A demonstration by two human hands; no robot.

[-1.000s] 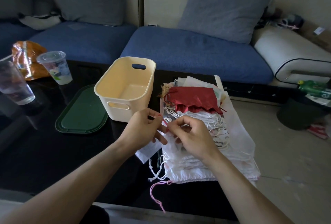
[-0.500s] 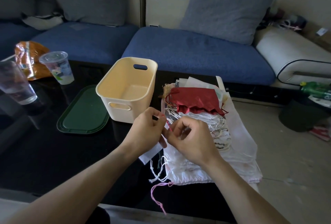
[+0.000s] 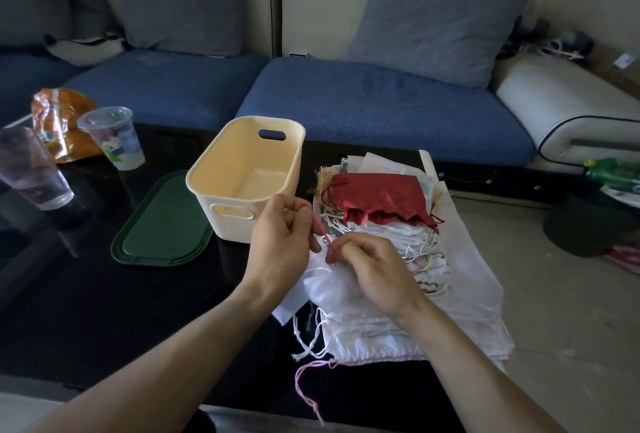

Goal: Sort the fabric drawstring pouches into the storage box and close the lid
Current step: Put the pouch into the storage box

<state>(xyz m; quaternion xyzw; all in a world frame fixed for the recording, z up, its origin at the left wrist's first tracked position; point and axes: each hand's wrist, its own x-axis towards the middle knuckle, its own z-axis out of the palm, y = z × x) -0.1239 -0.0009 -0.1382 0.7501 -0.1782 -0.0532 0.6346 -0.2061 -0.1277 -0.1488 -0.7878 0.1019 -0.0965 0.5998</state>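
A pile of white drawstring pouches (image 3: 408, 314) lies at the right end of the black table, with a red pouch (image 3: 384, 202) on its far side. My left hand (image 3: 282, 242) and my right hand (image 3: 375, 269) both pinch a thin red drawstring (image 3: 320, 228) stretched between them over the pile's left edge. The cream storage box (image 3: 242, 176) stands with nothing in it just left of the pile. Its dark green lid (image 3: 161, 224) lies flat on the table to the box's left.
Two clear plastic cups (image 3: 114, 138) (image 3: 29, 169) and an orange snack bag (image 3: 57, 120) stand at the table's left end. A blue sofa (image 3: 381, 103) with grey cushions runs behind the table. The floor on the right holds a dark bin (image 3: 588, 224).
My hands have drawn slightly apart, and the red drawstring now shows stretched between them. The box, lid and pile have not moved.
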